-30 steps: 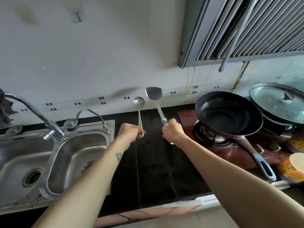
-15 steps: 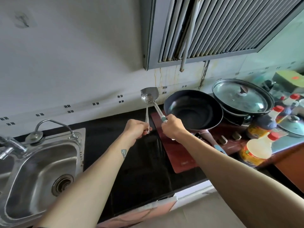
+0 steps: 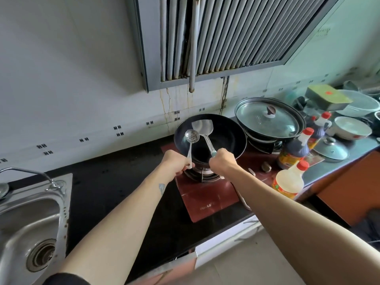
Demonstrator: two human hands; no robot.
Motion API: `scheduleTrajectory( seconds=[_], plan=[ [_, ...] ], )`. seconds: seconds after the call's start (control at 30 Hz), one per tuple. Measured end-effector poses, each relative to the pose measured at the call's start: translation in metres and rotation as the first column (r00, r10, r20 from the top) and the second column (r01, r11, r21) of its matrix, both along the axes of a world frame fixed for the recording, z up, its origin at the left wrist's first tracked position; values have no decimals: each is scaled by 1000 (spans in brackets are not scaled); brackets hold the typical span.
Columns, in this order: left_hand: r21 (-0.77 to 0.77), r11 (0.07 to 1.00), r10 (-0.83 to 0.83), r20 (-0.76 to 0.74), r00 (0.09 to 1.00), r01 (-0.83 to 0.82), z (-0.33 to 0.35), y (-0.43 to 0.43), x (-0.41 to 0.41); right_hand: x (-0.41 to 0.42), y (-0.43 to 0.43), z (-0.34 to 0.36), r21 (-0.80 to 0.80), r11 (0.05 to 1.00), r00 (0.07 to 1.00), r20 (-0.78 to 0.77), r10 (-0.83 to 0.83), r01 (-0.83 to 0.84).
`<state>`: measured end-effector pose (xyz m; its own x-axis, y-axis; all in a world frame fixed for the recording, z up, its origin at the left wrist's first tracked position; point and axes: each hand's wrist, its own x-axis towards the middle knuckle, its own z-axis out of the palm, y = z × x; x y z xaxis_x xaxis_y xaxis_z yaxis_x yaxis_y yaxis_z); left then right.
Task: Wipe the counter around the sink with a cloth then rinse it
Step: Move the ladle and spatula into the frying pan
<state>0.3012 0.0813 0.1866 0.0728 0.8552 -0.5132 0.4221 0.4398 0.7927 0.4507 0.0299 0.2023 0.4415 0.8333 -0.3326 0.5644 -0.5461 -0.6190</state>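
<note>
Change: both hands have gone to the right; the slotted spoon [image 3: 190, 136] and the spatula [image 3: 202, 126], before at the left rim of the frying pan [image 3: 230, 138], are now held over its black inside.
Left hand [image 3: 175, 163]: fingers curled round the spoon's handle, bowl upward.
Right hand [image 3: 223, 161]: a fist round the spatula's teal handle, blade upward.
Sink [image 3: 30, 223]: at lower left; the black bench [image 3: 115, 182] lies between it and the red stove [image 3: 205, 194].

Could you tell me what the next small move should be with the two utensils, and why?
Probably set both down in the pan: the left hand grips the slotted spoon and the right hand the spatula, their heads over it, so neither hand is free to wipe.
</note>
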Motion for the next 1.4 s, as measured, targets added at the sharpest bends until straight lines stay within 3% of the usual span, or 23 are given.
scheduleTrajectory(
  seconds=[0.4,0.77,1.1,1.27,1.4],
  plan=[
    [-113,992,71,58,996,-64,-22,15,10,9,6,-13,-82,996,998,50,49,-45],
    [-109,990,105,130,986,-91,-24,16,16,13,11,-16,-126,990,994,82,71,-61],
    [-53,993,107,72,992,-103,-24,11,17,16,14,-22,-175,982,990,106,96,-77],
    [6,992,128,-17,992,-128,-19,12,8,12,13,-17,-217,975,952,287,109,-47],
    [83,985,158,-54,986,-153,-11,13,-5,12,13,-15,-204,978,947,300,113,-52]
  ],
)
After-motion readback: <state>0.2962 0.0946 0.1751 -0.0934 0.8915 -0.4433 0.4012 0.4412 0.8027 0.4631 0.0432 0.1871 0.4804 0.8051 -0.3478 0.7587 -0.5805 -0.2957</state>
